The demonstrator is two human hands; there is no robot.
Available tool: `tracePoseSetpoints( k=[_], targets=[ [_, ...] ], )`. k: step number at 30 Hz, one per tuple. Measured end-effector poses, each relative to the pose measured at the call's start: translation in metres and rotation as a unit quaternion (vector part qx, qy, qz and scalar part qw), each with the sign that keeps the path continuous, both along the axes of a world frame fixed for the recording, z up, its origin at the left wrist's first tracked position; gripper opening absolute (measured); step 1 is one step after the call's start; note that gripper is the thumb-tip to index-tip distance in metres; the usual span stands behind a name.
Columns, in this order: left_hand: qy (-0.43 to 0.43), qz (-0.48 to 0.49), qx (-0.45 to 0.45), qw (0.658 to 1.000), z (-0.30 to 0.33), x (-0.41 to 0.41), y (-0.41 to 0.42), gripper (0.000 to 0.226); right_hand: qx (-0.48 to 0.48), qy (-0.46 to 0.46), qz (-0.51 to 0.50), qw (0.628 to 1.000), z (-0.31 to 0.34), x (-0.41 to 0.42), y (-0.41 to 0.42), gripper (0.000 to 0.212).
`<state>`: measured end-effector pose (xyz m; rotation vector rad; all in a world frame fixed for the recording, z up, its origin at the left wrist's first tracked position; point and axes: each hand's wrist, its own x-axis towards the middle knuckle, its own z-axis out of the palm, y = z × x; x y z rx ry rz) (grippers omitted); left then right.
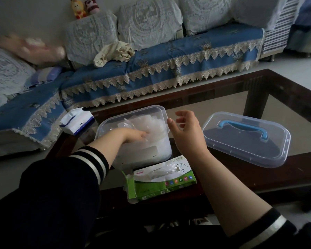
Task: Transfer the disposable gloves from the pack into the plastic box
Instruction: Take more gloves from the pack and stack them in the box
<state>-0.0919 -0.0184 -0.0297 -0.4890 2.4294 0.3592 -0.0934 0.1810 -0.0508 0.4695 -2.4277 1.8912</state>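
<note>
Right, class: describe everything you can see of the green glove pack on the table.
The green glove pack is a soft green-and-white packet printed with a hand outline and a row of small coloured icons. It lies flat on the dark table directly in front of the plastic box. Its top is torn open, with clear gloves showing and a flap folded out at the left end. Neither hand touches it.

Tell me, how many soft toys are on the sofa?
2. A yellow toy and a brown toy sit side by side on the top of the sofa, at the far left. Others may be hidden.
</note>
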Motion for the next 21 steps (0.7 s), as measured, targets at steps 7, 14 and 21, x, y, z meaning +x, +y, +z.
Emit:
tracePoseSetpoints(
  k=[7, 14, 21],
  targets=[
    [0.07, -0.007, 0.003, 0.998, 0.044, 0.006, -0.008, 0.056, 0.017, -0.009, 0.02, 1.0, -0.004, -0.004, 0.003, 0.041],
    [0.203, 0.07, 0.069, 0.974, 0.049, 0.006, -0.009, 0.021, 0.034, -0.018, 0.028, 0.999, -0.002, -0.002, 0.003, 0.039],
    [0.259, 0.217, 0.314, 0.887, 0.038, 0.02, 0.014, 0.04, 0.057, -0.027, 0.06, 0.996, -0.003, 0.0, 0.001, 0.033]
  ],
)
